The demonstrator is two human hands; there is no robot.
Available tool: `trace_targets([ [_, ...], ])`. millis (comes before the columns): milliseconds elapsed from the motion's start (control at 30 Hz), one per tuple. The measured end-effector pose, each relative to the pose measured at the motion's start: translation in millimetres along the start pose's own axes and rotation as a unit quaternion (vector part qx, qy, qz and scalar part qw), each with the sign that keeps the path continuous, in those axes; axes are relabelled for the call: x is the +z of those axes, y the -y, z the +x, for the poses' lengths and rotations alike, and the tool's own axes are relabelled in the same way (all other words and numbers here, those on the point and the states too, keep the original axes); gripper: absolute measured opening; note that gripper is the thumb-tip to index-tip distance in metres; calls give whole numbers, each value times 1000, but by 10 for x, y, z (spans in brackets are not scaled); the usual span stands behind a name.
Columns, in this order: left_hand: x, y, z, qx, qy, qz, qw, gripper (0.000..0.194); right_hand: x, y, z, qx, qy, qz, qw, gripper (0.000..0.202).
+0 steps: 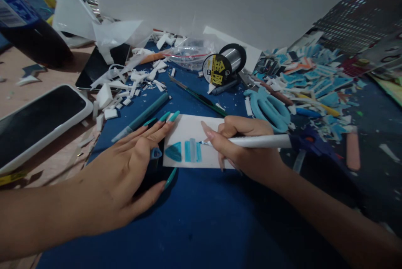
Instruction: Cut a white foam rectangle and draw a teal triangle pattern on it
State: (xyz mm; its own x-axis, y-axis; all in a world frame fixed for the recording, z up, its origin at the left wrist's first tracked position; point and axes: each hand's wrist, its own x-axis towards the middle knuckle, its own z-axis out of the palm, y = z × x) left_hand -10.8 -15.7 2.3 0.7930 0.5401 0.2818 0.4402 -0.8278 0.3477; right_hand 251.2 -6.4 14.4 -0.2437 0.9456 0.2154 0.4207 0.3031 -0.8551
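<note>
A white card lies on the blue mat, with a blue pointed shape and blue bars coloured on it. Across the bars sits a small translucent strip. My left hand rests at the card's left edge, fingers stretched out, the long teal nails touching it. Near its index finger is a small blue triangular piece; whether it is worn or loose I cannot tell. My right hand grips a white marker, its tip at the right side of the bars.
Beyond the card lie a craft knife, a wire spool and blue-handled scissors. A blue pen is by my left fingers. White scraps and blue offcuts are heaped behind. A phone and a bottle stand left.
</note>
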Motion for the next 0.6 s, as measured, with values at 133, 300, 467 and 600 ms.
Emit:
trace_targets([
  [133,17,-3,-2,-10,0,-4,1000,64,4,-4,-3,-3,-8,-10,1000,50],
  [300,24,-13,9,-11,9,-5,1000,64,-12,3,-6,-16,19,-3,1000,48],
  [467,-2,-6,23,-8,-1,-10,1000,64,-45,-9,-4,-34,49,0,998,48],
  [600,4,-5,-8,-19,16,-27,999,63,-57,-13,4,-39,78,25,996,48],
])
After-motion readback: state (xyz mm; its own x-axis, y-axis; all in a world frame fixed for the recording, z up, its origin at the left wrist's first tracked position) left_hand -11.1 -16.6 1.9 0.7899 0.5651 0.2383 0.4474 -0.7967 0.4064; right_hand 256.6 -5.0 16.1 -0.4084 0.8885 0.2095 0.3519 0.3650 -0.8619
